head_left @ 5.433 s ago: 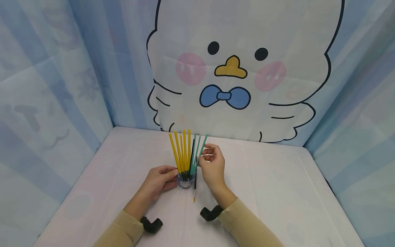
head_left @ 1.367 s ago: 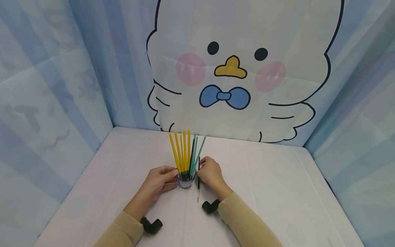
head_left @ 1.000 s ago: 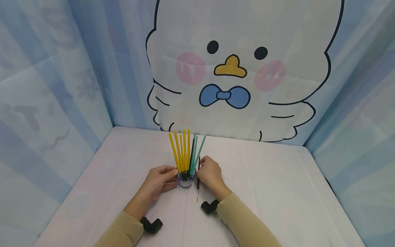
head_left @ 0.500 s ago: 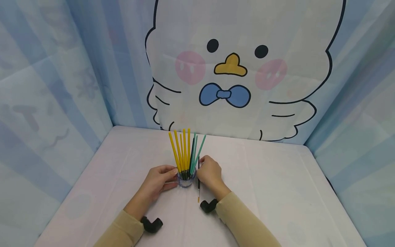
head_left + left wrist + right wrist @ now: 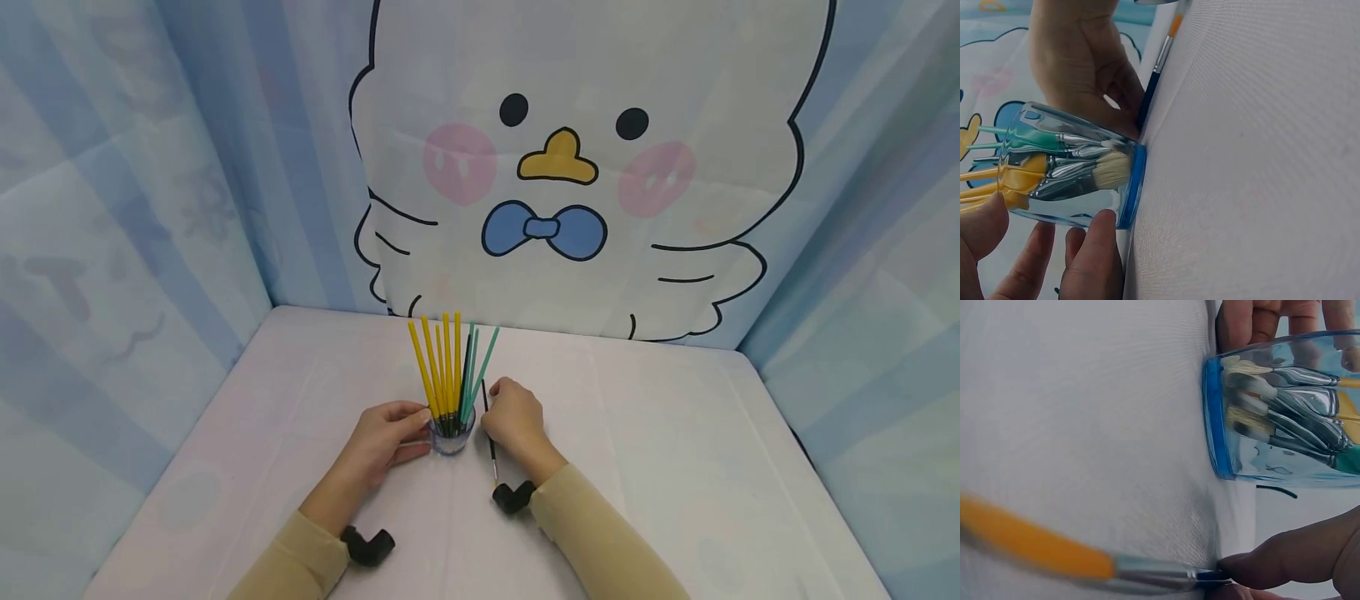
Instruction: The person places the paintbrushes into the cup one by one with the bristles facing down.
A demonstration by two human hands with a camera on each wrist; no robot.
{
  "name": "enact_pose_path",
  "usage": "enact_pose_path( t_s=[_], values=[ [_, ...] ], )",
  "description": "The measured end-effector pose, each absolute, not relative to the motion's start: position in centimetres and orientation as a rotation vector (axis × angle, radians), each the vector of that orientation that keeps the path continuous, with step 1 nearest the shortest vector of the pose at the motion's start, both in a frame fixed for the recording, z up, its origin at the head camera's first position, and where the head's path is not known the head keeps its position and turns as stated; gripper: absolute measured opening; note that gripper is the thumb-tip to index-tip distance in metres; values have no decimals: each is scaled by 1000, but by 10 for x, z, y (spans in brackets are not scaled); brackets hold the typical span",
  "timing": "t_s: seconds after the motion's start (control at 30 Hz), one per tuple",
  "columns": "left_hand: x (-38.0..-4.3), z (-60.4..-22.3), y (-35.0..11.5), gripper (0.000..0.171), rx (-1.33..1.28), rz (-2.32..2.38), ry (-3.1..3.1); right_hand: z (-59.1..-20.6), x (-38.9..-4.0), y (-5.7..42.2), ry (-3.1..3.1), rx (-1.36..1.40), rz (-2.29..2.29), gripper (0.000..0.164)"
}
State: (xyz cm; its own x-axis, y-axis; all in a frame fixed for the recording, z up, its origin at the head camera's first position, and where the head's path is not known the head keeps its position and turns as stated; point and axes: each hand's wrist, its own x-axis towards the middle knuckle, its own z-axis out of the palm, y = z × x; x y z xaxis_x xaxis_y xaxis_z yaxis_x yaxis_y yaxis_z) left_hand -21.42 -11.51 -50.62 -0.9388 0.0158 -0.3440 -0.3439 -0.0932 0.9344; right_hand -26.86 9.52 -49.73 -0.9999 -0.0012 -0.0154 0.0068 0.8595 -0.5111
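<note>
A clear plastic cup (image 5: 1079,209) with a blue base stands on the table, holding several paintbrushes with yellow (image 5: 432,375), teal (image 5: 487,358) and dark handles, bristles down. My left hand (image 5: 386,437) holds the cup from its left side, with the thumb near the rim and the fingers along the wall. Just right of the cup, my right hand (image 5: 516,421) pinches a thin dark-handled paintbrush (image 5: 492,446). This brush lies low at the tabletop, its orange bristles (image 5: 1035,540) pointing toward me. Part of its handle is hidden by the fingers.
A pale cloth covers the table (image 5: 637,450). Behind it hangs a curtain (image 5: 570,283) printed with a cartoon bird, and blue striped curtains (image 5: 135,250) close in both sides. A black curved piece (image 5: 367,547) sits at each wrist.
Earlier, my right hand was up at a teal brush in the cup; it has come down to the dark brush. The dark brush has since shifted right and slants. My left hand stays put.
</note>
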Motion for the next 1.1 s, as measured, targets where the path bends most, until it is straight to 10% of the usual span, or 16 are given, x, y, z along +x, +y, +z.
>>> enact_pose_path(
  t_s=[1.1],
  values=[
    [-214,-508,-115,32,-336,2153,1922,-500,-275,116,2488,254,-1532,39]
  ],
)
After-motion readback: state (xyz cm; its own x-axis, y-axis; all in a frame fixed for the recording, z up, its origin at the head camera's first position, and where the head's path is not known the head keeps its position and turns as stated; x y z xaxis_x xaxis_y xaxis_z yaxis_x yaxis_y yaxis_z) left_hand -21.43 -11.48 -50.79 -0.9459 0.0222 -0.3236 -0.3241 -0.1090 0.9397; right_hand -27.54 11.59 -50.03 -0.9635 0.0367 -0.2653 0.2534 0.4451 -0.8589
